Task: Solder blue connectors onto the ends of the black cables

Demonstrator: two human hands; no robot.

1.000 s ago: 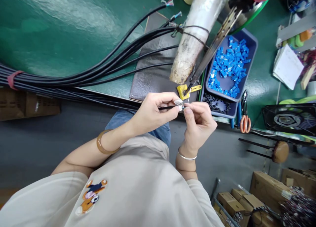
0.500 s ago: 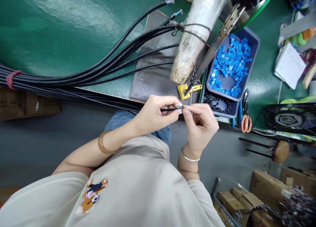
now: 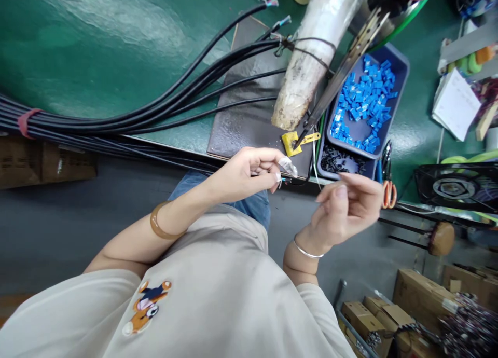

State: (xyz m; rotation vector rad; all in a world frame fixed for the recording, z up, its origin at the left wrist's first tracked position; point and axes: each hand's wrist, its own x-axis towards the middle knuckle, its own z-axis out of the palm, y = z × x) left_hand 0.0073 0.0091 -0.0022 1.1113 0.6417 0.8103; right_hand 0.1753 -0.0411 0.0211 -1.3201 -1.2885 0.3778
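Head view: green tabletop (image 3: 97,62) lies beyond both hands. A blue tray (image 3: 400,67) of connectors sits just past the right hand (image 3: 346,207) (fingers loosely spread, holding nothing). Left hand (image 3: 249,174) pinches the black cable end (image 3: 286,180), apart from the right hand.

Two hands, left (image 3: 249,175) and right (image 3: 346,205), two bracelets (image 3: 158,224), one blue tray (image 3: 400,83) and one pair of orange scissors (image 3: 386,184) can be counted, cables uncountable tbh.
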